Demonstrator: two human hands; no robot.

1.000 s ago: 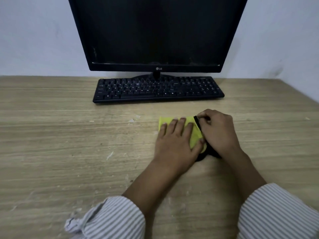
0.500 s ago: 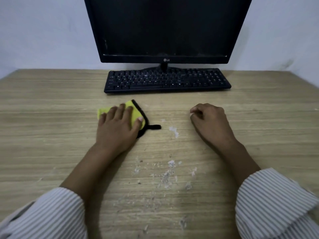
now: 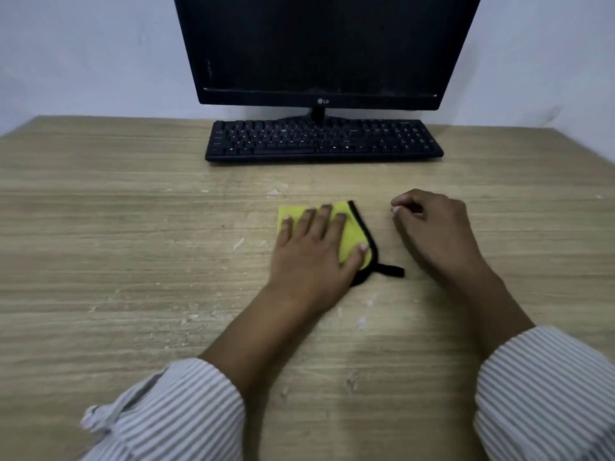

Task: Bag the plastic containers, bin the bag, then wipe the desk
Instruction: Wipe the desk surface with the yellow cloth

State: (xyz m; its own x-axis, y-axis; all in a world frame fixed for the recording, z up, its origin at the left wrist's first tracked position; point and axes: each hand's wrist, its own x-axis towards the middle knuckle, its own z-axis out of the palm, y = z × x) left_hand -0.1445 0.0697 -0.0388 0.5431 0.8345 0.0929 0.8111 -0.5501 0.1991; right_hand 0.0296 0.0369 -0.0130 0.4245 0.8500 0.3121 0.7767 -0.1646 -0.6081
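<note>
Head view looks down on a wood-grain desk (image 3: 116, 261) that fills most of the frame, with a pale wall behind it. At the far edge stands a dark, switched-off monitor (image 3: 322, 48), and just in front of its stand lies a black keyboard (image 3: 324, 141), parallel to the desk's far edge. Two forearms in grey-and-white striped sleeves reach in from the near side. The left hand (image 3: 316, 257) lies flat with fingers spread, palm pressed down on a folded yellow cloth (image 3: 352, 234) near the middle of the desk; it presses rather than grasps, nothing curled around the fabric. The cloth has a black trim along its right edge and a short black loop (image 3: 391, 270) sticking out to the right at its near corner. The right hand (image 3: 432, 227) rests on the bare wood just right of the cloth, apart from it, fingers loosely curled under and holding nothing. Small pale crumbs and flecks (image 3: 361, 322) are scattered over the wood around and near the hands.
</note>
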